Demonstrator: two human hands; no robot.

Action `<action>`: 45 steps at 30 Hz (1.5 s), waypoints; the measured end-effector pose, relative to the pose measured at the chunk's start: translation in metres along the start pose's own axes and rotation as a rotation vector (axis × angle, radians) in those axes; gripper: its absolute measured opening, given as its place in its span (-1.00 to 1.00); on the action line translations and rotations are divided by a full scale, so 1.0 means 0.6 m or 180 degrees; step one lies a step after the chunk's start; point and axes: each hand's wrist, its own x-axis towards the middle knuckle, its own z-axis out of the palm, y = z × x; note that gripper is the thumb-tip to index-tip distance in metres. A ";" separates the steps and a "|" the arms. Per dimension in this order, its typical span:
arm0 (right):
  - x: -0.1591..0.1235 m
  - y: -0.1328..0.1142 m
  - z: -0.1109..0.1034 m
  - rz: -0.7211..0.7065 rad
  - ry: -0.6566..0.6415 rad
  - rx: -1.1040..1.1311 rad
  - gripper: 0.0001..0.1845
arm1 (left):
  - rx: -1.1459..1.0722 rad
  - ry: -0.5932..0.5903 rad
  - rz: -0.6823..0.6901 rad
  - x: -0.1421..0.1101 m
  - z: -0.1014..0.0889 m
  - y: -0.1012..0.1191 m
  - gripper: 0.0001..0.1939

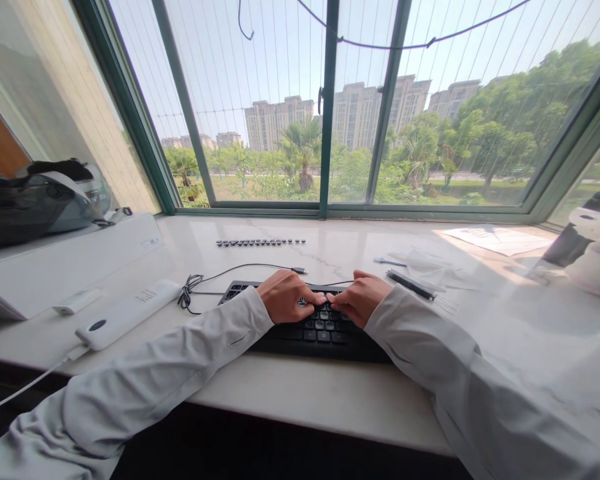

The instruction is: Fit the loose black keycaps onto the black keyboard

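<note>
Black plastic keyboard point(316, 330) lies flat on the pale, glossy marble worktop point(330, 393) — beneath both hands. Left hand point(285, 297) and right hand point(361, 298) rest knuckles-up, fingers curled onto the keys, gripping nothing. A row of loose keycaps point(260, 243) lies beyond — well apart.

Black keyboard point(313, 330): flat on the pale marble sill, long edge running 9 to 3 o'clock, near the front edge. Middle rows hidden under the hands; bare keys show at its 9 o'clock corner and along the 6 o'clock row. Row of loose black keycaps point(260, 243): straight line at 11 o'clock from the keyboard, well apart, toward the window.
</note>
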 end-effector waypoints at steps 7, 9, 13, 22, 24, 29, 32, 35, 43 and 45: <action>0.009 -0.019 -0.019 -0.0257 -0.0133 -0.0467 -0.64 | 0.0295 -0.0114 -0.0007 0.009 -0.011 0.016 -0.72; 0.011 -0.018 -0.018 -0.0326 -0.0133 -0.0487 -0.64 | 0.0332 -0.0139 0.0000 0.010 -0.011 0.018 -0.72; 0.013 -0.015 -0.015 -0.0300 -0.0083 -0.0396 -0.65 | 0.0359 -0.0131 0.0002 0.010 -0.011 0.019 -0.72; 0.007 -0.007 -0.006 -0.0131 -0.0019 -0.0024 -0.62 | 0.0081 -0.0110 -0.0116 0.005 -0.004 0.016 -0.72; 0.001 0.007 0.001 0.0042 0.0135 0.0173 -0.63 | 0.0019 -0.0019 -0.0227 0.003 -0.002 0.011 -0.70; -0.014 0.047 0.008 0.0878 0.0676 0.0266 -0.61 | 0.0177 0.0599 -0.0924 0.002 -0.011 -0.008 -0.69; -0.016 0.046 0.003 0.0953 0.0747 0.0323 -0.59 | 0.0318 0.0600 -0.1263 0.003 -0.020 -0.018 -0.69; -0.015 0.027 -0.002 0.0718 0.0651 0.0493 -0.56 | 0.0373 0.0442 -0.1535 0.002 -0.024 -0.028 -0.69; -0.010 0.011 -0.003 0.0397 0.0151 0.0557 -0.51 | 0.0855 0.0094 -0.2215 -0.001 -0.033 -0.078 -0.66; -0.010 0.013 -0.002 0.0397 0.0120 0.0554 -0.53 | 0.1014 -0.0010 -0.2368 -0.004 -0.037 -0.095 -0.65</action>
